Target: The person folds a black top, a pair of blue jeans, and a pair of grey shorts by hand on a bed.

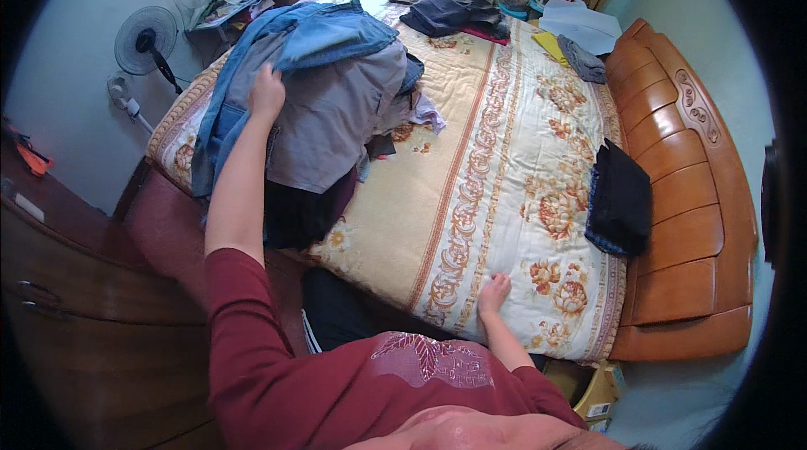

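Observation:
My left hand [268, 93] reaches out to the heap of clothes on the bed, its fingers at the edge of a blue denim garment [340, 33]; whether they pinch the cloth is not plain. Under the denim lies a grey garment [334, 115], with black clothing [296, 216] at the heap's lower edge. My right hand [495, 295] rests on the floral bedspread [391, 242] near the bed's front edge, its fingers slightly curled and no item seen in it. A folded black garment [621, 197] lies by the headboard, right of my right hand.
A wooden headboard [674, 197] bounds the bed at right. Dark folded clothes [451, 13], a yellow cloth [550, 46] and a grey cloth [581, 59] lie towards the far side. At left stand an electric fan [145, 40] and a dark wooden cabinet [107, 361].

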{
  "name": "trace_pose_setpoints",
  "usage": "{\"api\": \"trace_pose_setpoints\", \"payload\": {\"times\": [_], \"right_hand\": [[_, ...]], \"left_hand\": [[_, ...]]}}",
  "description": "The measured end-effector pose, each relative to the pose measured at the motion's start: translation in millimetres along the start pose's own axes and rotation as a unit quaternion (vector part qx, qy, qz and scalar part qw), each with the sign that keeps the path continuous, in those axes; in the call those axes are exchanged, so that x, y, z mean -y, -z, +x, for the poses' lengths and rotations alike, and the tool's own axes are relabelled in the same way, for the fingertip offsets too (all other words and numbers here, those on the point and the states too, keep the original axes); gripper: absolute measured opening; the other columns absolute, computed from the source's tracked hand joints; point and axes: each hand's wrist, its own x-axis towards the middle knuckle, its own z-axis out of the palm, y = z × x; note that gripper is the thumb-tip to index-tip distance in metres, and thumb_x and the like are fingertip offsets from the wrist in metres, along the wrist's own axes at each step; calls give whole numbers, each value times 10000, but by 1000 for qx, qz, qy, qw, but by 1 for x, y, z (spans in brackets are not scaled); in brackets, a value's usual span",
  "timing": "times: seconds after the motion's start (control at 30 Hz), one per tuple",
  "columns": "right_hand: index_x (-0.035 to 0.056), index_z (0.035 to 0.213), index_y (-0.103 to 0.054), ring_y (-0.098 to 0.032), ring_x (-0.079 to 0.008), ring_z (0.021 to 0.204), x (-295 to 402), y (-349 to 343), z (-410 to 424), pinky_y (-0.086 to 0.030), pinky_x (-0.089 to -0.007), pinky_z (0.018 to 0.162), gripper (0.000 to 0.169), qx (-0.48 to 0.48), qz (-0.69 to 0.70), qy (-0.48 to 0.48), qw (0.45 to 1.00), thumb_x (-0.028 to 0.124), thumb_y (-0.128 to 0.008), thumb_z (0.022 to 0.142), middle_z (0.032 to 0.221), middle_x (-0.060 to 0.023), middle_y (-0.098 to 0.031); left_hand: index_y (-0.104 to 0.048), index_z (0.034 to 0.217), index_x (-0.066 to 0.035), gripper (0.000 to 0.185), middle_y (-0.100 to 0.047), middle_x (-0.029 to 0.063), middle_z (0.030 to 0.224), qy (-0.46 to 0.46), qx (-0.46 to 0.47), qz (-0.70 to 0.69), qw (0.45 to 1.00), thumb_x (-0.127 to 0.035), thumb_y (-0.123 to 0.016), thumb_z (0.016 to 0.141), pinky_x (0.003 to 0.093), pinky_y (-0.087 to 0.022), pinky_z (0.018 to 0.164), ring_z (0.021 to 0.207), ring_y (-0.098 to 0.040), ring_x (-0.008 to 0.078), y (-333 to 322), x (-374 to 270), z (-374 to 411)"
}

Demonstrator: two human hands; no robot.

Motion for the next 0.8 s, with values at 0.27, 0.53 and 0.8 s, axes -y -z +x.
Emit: {"api": "trace_pose_setpoints", "payload": {"times": [0.27, 0.53, 0.8], "right_hand": [[8, 1182, -432, -461, -242, 1110, 130, 43, 25, -355, -339, 947, 409, 177, 537, -148, 811, 235, -560, 866, 1200, -129, -481], [-51, 1216, -387, -401, -352, 1188, 228, 119, 111, -277, -469, 1045, 873, 413, 846, -148, 303, 700, -381, 769, 1193, -218, -473], [-5, 962, -581, -618, -266, 789, 186, 64, 102, -504, -385, 789, 339, 402, 764, -242, 444, 297, -479, 846, 878, -137, -635]], "left_hand": [[-553, 1059, -19, 260, -583, 69, 923, 54, 141, -540, 828, -215, -478, 906, 294, -432, 757, 825, -521, 154, 60, -195, 55], [-513, 993, 3, 159, -529, 74, 855, -197, 252, -505, 801, -96, -506, 868, 286, -428, 757, 797, -493, 134, 38, -282, -142], [-557, 907, -10, 190, -561, 184, 835, -147, 477, -442, 745, -168, -593, 806, 355, -437, 731, 800, -556, 307, 32, -222, -281]]}}
